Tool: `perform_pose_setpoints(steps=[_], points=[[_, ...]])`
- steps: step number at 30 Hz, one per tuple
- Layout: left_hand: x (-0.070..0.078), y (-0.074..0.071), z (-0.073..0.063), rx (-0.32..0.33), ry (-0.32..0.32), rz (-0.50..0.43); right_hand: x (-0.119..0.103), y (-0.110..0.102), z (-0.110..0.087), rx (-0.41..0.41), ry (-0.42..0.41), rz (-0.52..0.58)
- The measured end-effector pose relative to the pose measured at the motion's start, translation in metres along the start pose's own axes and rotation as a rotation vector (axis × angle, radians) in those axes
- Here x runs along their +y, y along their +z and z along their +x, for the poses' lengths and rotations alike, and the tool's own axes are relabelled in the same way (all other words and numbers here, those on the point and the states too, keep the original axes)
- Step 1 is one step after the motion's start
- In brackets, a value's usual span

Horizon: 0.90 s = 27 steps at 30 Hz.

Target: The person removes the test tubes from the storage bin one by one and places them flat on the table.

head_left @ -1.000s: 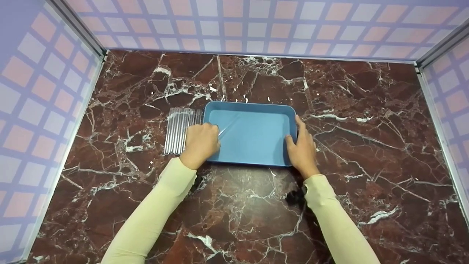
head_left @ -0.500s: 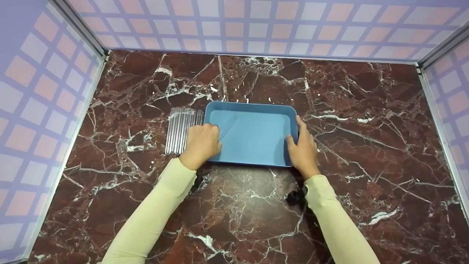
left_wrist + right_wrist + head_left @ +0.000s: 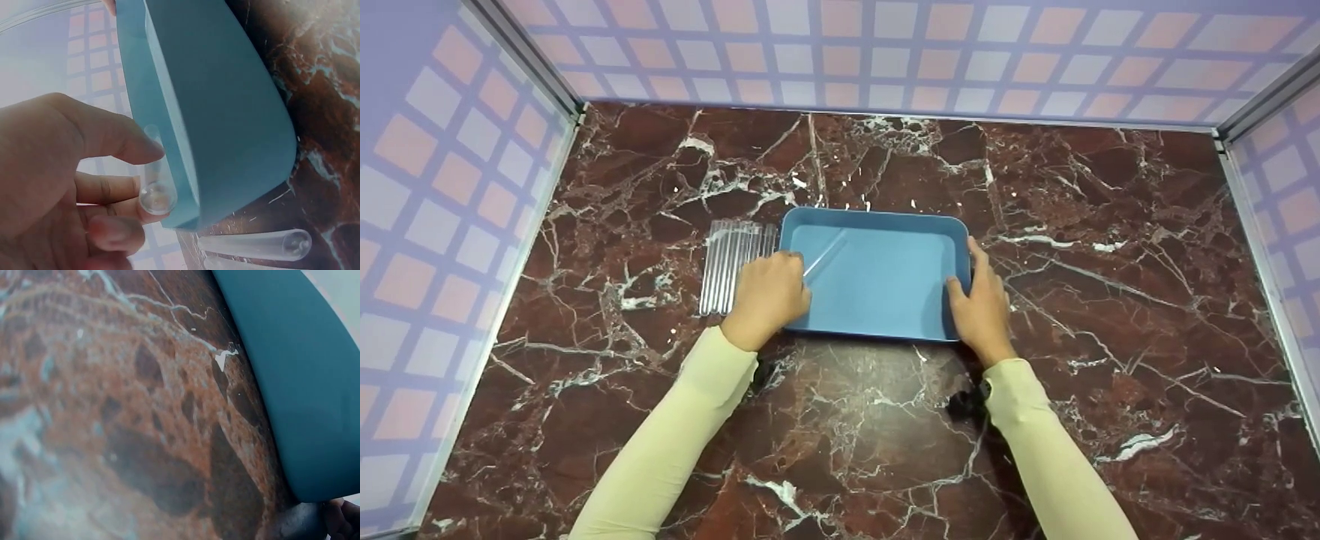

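My left hand is over the left side of a blue rectangular tray, pinching a clear test tube between thumb and fingers. In the left wrist view the tube's rounded end faces the camera, beside the tray's wall. From the head, the tube's far part slants over the tray floor, away and to the right. My right hand holds the tray's right rim, thumb on the inner side and fingers along the outside. Only a bit of that hand shows in the right wrist view, by the tray's corner.
Several more clear test tubes lie side by side, close to the tray's left wall, partly covered by the left hand. The table is dark red veined marble. Checked panels enclose it at the back and both sides.
The left hand has shifted very slightly to the left with the test tube, which catches the light more clearly now. The right hand and the tray have stayed in place.
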<state>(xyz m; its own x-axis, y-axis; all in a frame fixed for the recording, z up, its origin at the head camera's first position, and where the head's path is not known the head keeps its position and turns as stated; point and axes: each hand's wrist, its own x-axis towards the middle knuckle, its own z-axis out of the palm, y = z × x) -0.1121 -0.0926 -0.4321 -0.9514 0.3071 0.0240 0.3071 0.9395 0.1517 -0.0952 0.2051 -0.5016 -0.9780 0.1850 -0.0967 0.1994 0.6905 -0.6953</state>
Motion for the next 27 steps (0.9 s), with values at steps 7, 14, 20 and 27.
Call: perform_pose_setpoints(steps=[7,14,20,27], points=[[-0.003,-0.003,-0.004,0.028,0.003,-0.142,0.001,0.0,0.0,-0.008,-0.013,0.006],[-0.006,-0.006,-0.006,0.043,-0.009,-0.191,0.001,0.0,0.0,-0.004,-0.009,0.005],[-0.009,-0.008,-0.009,0.038,-0.022,-0.201,0.002,0.0,0.001,0.005,-0.011,0.007],[-0.014,-0.011,-0.012,0.064,-0.036,-0.217,0.001,0.0,0.001,0.002,-0.011,0.006]])
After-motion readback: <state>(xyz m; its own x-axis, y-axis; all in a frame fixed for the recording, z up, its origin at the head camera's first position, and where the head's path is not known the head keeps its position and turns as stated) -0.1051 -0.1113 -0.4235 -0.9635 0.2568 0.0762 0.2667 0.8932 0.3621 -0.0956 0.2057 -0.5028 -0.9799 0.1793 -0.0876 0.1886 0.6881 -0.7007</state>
